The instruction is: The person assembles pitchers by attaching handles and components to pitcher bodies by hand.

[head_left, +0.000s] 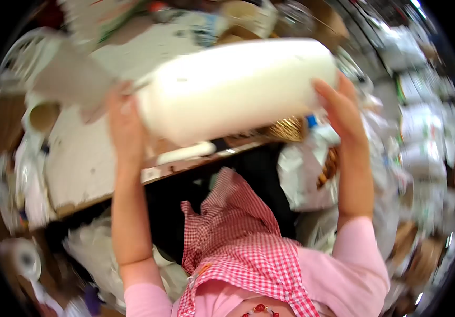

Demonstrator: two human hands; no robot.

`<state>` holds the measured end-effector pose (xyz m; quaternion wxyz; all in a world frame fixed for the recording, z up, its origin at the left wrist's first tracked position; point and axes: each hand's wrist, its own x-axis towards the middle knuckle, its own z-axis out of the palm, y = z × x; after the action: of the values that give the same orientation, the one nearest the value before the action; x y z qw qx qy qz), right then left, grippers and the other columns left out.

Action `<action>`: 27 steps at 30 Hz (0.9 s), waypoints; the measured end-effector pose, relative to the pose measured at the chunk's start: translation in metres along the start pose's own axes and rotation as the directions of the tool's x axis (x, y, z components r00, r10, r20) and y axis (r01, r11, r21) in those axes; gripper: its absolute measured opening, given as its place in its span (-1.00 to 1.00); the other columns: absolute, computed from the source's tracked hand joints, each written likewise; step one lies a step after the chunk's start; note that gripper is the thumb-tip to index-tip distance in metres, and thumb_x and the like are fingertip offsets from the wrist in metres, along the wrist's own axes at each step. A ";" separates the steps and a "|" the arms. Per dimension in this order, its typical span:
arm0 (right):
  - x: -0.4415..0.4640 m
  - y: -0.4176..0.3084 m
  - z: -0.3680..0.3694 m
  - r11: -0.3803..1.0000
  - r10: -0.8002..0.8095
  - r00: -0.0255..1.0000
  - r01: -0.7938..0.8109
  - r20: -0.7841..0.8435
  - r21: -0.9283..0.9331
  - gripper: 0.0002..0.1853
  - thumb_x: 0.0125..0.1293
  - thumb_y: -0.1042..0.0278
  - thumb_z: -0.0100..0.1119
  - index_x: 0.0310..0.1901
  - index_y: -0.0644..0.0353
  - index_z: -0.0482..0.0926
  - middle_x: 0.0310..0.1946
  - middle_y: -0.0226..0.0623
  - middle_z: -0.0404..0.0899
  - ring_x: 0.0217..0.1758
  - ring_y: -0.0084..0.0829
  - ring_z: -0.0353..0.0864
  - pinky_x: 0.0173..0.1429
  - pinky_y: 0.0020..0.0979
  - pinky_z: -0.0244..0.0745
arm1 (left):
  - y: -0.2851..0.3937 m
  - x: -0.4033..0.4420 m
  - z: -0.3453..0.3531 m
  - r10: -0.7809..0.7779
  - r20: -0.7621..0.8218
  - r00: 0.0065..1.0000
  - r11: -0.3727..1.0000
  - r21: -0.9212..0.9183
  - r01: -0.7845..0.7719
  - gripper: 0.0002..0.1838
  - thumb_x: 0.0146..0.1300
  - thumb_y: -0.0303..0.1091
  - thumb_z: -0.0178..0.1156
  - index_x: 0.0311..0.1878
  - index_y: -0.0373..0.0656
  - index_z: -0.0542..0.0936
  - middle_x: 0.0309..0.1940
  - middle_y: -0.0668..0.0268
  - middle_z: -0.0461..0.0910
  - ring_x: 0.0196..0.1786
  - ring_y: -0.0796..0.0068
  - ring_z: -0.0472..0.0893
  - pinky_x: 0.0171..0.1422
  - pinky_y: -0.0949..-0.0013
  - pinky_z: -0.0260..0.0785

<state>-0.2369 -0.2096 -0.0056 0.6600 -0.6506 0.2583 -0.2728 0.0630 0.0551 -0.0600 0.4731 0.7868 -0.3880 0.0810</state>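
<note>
Equal Support at Both Ends

Above the front edge of a wide, pale, flat-topped worktable [74,164] is a large, smooth white cylinder [243,87], tilted, its narrower left end lower. The left hand [125,121] grips this end, although blur hides the exact finger positions; the right hand [344,108] grips the other end, thumb on the near side. In my judgement, even pressure is best, keeping the cylinder clear of the slim white rod [185,153] and the small golden textured object [286,128].
</note>
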 end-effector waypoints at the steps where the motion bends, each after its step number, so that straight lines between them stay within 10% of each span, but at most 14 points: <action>1: 0.003 0.010 -0.003 0.999 -0.035 0.999 0.036 -0.022 0.030 -0.58 0.34 0.37 0.31 0.18 0.35 0.55 0.01 -0.26 0.68 0.00 -0.47 0.68 0.13 -0.37 0.58 | 0.015 0.010 0.002 0.077 -0.032 0.997 0.994 -0.081 -0.079 -0.63 0.52 -0.28 0.01 0.26 -0.23 0.52 0.13 0.16 0.59 0.24 0.24 0.52 0.40 0.20 0.27; 4: 0.000 0.000 -0.004 0.938 -0.175 0.984 0.154 -0.040 -0.311 -0.63 0.39 0.24 0.29 0.08 0.33 0.60 0.00 -0.29 0.68 -0.01 -0.52 0.65 0.17 -0.43 0.53 | 0.080 0.027 0.010 0.168 0.160 0.973 0.972 -0.192 -0.136 -0.58 0.52 -0.24 0.11 0.32 -0.25 0.52 0.28 0.18 0.55 0.31 0.36 0.51 0.44 0.30 0.27; 6: -0.026 0.011 -0.039 0.970 -0.176 0.969 0.141 -0.174 -0.198 -0.69 0.46 0.22 0.20 0.01 0.33 0.62 -0.09 -0.26 0.71 -0.04 -0.47 0.68 0.15 -0.40 0.56 | 0.087 0.028 0.015 0.058 0.328 0.943 0.991 -0.132 -0.015 -0.60 0.50 -0.26 0.16 0.31 -0.19 0.55 0.22 0.23 0.59 0.23 0.45 0.54 0.38 0.39 0.31; 10: -0.123 0.027 -0.137 0.939 0.286 0.930 -0.321 -0.232 -0.126 -0.59 0.54 0.05 0.04 -0.11 0.31 0.64 -0.22 -0.20 0.75 -0.18 -0.41 0.75 -0.01 -0.37 0.64 | 0.085 0.027 0.018 0.119 0.288 0.950 0.987 -0.139 -0.081 -0.61 0.50 -0.22 0.17 0.29 -0.15 0.58 0.18 0.26 0.60 0.20 0.49 0.54 0.34 0.44 0.31; 13: -0.176 0.113 -0.158 0.667 0.549 0.759 -0.651 -0.350 -0.364 -0.70 0.43 0.26 0.07 -0.15 0.33 0.68 -0.23 -0.11 0.77 -0.22 -0.26 0.78 -0.14 -0.32 0.67 | 0.083 0.029 0.020 0.060 0.314 0.947 0.989 -0.144 -0.015 -0.60 0.47 -0.20 0.21 0.27 -0.18 0.59 0.19 0.21 0.60 0.23 0.44 0.55 0.35 0.42 0.34; 14: -0.194 0.163 -0.166 0.354 0.356 0.883 -0.429 -0.305 -0.831 -0.72 0.34 0.27 0.13 -0.15 0.34 0.69 -0.20 -0.04 0.76 -0.13 -0.07 0.75 -0.02 -0.20 0.65 | 0.083 0.030 0.021 0.074 0.330 0.941 0.985 -0.174 -0.016 -0.60 0.49 -0.20 0.19 0.27 -0.20 0.58 0.18 0.21 0.60 0.22 0.45 0.56 0.34 0.42 0.34; 15: -0.183 0.153 -0.134 0.076 0.522 0.765 -0.483 -0.378 -0.872 -0.68 0.28 0.29 0.14 -0.08 0.36 0.67 -0.15 0.06 0.73 -0.01 0.05 0.70 0.09 -0.12 0.58 | 0.081 0.031 0.020 0.080 0.340 0.937 0.980 -0.200 -0.011 -0.60 0.50 -0.20 0.18 0.28 -0.22 0.57 0.18 0.21 0.61 0.21 0.45 0.57 0.33 0.42 0.35; 18: -0.188 0.224 -0.130 -0.121 0.618 0.692 -0.384 -0.373 -0.915 -0.59 0.23 0.36 0.13 0.07 0.42 0.57 -0.04 0.11 0.68 0.03 0.07 0.67 0.12 -0.06 0.55 | 0.082 0.030 0.020 0.114 0.339 0.934 0.981 -0.188 -0.052 -0.60 0.54 -0.22 0.13 0.27 -0.27 0.56 0.15 0.21 0.61 0.18 0.47 0.58 0.31 0.43 0.37; 22: -0.201 0.212 -0.148 0.204 0.436 0.809 -0.516 -0.395 -0.832 -0.62 0.22 0.36 0.12 0.04 0.37 0.54 0.00 0.08 0.68 0.06 0.08 0.66 0.14 -0.11 0.54 | 0.078 0.031 0.018 0.093 0.333 0.938 0.981 -0.191 -0.030 -0.61 0.55 -0.24 0.10 0.29 -0.27 0.55 0.17 0.21 0.60 0.19 0.47 0.57 0.31 0.42 0.37; 27: -0.227 0.111 -0.128 0.838 0.082 0.913 -0.280 -0.399 -0.468 -0.78 0.23 0.53 0.07 -0.07 0.25 0.44 -0.33 -0.29 0.50 -0.16 -0.44 0.56 0.01 -0.36 0.58 | 0.066 0.036 0.019 0.077 0.379 0.922 0.979 -0.202 0.001 -0.61 0.56 -0.24 0.08 0.30 -0.26 0.54 0.21 0.22 0.59 0.23 0.45 0.55 0.35 0.41 0.34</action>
<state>-0.4860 -0.1428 -0.1224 0.4254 -0.7135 0.5003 -0.2442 0.0377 0.0043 -0.0070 0.4621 0.7285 -0.4947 -0.1049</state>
